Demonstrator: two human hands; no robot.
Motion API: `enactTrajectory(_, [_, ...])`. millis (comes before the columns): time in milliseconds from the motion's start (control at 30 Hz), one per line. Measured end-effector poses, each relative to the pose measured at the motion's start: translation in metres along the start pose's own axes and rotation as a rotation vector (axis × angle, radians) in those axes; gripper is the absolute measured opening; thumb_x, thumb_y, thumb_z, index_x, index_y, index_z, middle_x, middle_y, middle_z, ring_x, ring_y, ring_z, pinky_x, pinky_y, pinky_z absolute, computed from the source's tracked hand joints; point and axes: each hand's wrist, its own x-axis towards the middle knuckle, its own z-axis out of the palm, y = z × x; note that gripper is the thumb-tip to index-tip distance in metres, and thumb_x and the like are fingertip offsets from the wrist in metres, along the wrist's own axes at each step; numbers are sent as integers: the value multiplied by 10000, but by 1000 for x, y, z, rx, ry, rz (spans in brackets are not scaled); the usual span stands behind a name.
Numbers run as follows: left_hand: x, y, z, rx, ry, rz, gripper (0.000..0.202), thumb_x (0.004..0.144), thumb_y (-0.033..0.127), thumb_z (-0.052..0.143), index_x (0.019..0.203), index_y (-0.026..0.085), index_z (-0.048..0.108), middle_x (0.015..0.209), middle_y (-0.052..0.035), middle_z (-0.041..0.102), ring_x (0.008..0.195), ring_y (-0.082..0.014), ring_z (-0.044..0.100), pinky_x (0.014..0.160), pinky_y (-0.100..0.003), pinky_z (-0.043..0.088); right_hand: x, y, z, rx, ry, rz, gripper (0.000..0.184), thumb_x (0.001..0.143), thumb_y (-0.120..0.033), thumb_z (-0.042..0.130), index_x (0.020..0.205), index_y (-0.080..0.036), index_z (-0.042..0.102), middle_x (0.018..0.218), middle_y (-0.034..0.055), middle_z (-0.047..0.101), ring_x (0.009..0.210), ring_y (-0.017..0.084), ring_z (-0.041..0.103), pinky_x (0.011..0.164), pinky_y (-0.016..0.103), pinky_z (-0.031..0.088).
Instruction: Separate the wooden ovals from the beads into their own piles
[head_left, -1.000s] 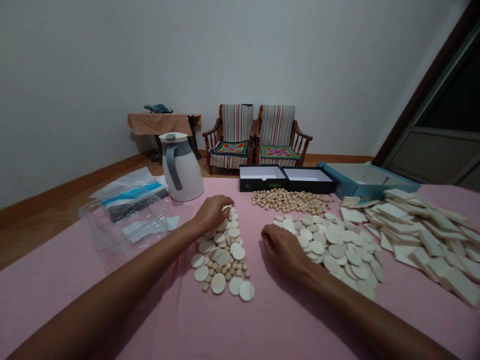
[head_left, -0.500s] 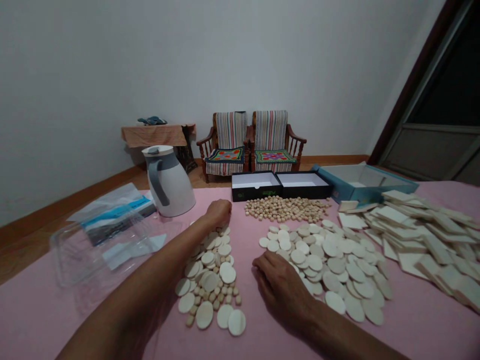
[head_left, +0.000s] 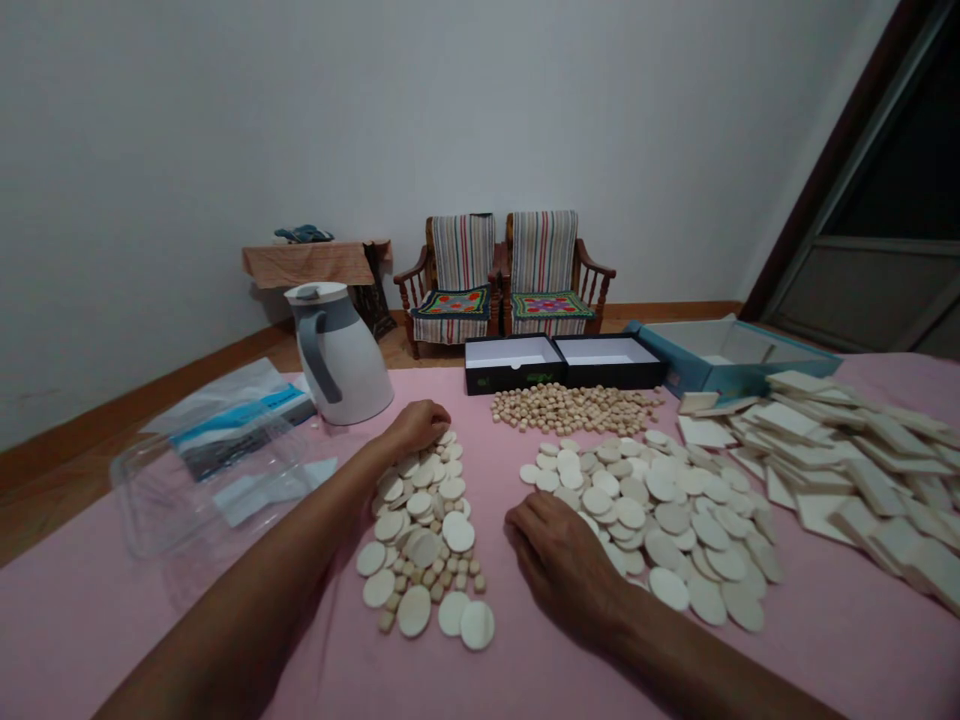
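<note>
My left hand rests curled at the far end of a small heap of pale wooden discs and little wooden plugs on the pink tablecloth. What its closed fingers hold is hidden. My right hand lies knuckles up at the near left edge of a larger spread of wooden discs, fingers bent down onto them. Beyond lies a patch of small wooden beads.
A white jug stands at the back left beside a clear plastic box. Two black open boxes and a blue box sit at the far edge. Wooden squares are piled on the right. Two striped chairs stand by the wall.
My left hand drew back a little towards the heap's far end. The right hand slid slightly nearer along the big spread's edge. The view shifted with my head.
</note>
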Motion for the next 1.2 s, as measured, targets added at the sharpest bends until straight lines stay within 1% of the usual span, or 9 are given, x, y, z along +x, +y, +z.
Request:
enactTrajectory(233, [-7,-4,-2,-34,-27,-48,139,621,157,629,733,182,707,690,-7,696,665,-153,614,613,-211,437,-1,0,-1,-28,-14,-7,154,903,-106,427,828,-181,539,846,52,552,798,178,473,710,310,383])
enactTrajectory(367, [-9,-5,-9,-120,-18,-52,99,652,184,613,733,164,667,662,5,669,635,-134,590,570,-200,427,-1,-2,-3,56,12,-3,155,908,-117,425,854,-180,556,846,55,555,807,182,481,722,315,390])
enactTrajectory(467, [-14,4,-13,-196,-22,-29,116,721,205,580,783,140,653,674,-12,671,621,-134,596,561,-210,435,-3,-2,-9,187,75,27,137,903,-119,445,926,-180,565,882,57,566,837,182,497,761,320,404])
enactTrajectory(633, [-23,33,-15,-300,-127,85,238,834,321,542,950,147,656,773,-28,706,640,-115,627,577,-204,463,-4,0,-21,297,156,40,173,878,-89,462,981,-175,569,896,64,582,848,189,514,776,335,417])
enactTrajectory(733, [-22,39,-13,-246,-112,82,226,848,305,518,948,154,653,798,-32,701,665,-120,625,591,-209,456,-2,3,-24,314,176,36,186,868,-70,457,973,-168,574,891,71,589,840,191,523,764,334,426])
enactTrajectory(833, [-20,33,-9,-134,-75,26,156,752,275,623,839,149,649,756,-36,676,661,-148,608,593,-230,433,1,6,-27,314,194,24,174,859,-65,468,949,-169,576,873,66,599,825,187,536,744,324,435])
enactTrajectory(933, [-20,28,-4,-39,-65,-3,212,653,284,715,810,160,642,746,-35,660,654,-168,592,594,-247,412,3,10,-35,319,219,-8,175,857,-62,468,941,-172,574,863,57,605,819,177,547,732,305,442])
enactTrajectory(1067, [-25,30,-1,28,-50,1,187,670,260,692,822,160,649,780,-55,660,693,-189,594,631,-266,414,-1,17,-50,297,236,-23,178,871,-77,462,959,-180,576,866,48,610,813,166,559,715,286,445])
enactTrajectory(1200, [-32,44,-6,25,-33,27,205,678,195,673,875,141,656,846,-75,666,761,-197,609,682,-274,437,-14,28,-62,259,271,22,165,890,-113,465,977,-192,580,900,50,619,848,166,575,723,278,454])
